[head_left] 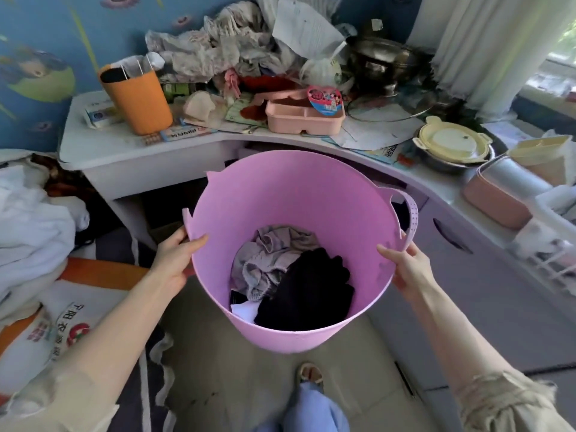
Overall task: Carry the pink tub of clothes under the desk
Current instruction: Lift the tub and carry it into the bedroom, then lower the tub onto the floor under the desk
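The pink tub [290,194] is held up in front of me, above the floor and just short of the white desk [131,151]. Grey and black clothes [290,275] lie in its bottom. My left hand [174,260] grips the tub's left rim, thumb inside. On the opposite rim, my right hand [408,269] holds on below the tub's loop handle [411,213]. The dark opening under the desk [174,201] lies behind the tub to the left.
The desk top carries an orange bin [137,98], a pink tray [305,116], crumpled cloth, papers and pots. White bedding [34,232] and a printed bag [62,322] crowd the left floor. Desk cabinet doors [467,260] run along the right. My foot [310,375] stands on the tiled floor.
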